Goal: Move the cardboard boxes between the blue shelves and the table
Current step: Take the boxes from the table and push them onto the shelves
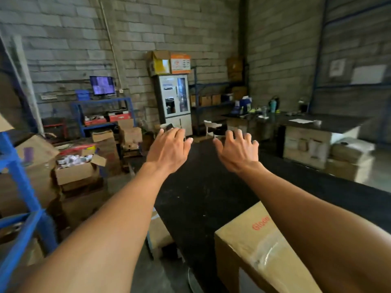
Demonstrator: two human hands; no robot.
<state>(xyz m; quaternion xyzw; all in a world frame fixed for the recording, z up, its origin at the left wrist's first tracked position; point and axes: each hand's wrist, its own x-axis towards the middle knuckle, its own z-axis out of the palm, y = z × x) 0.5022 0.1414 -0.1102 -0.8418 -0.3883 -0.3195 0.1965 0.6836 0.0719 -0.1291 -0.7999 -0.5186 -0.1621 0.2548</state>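
Note:
A taped cardboard box (260,246) with red lettering sits on the near end of the long black table (203,187), under my right forearm. Both my arms stretch forward over the table. My left hand (169,149) and my right hand (238,151) hover palm down with fingers loosely spread, holding nothing. A blue shelf frame (19,178) stands at the left edge with cardboard boxes behind it.
An open box (78,168) of small packets and stacked cartons crowd the floor at left. Another box (158,231) lies beside the table. Far off stand a blue rack with a monitor (102,85), a white dispenser cabinet (174,100) and a cluttered counter (306,121).

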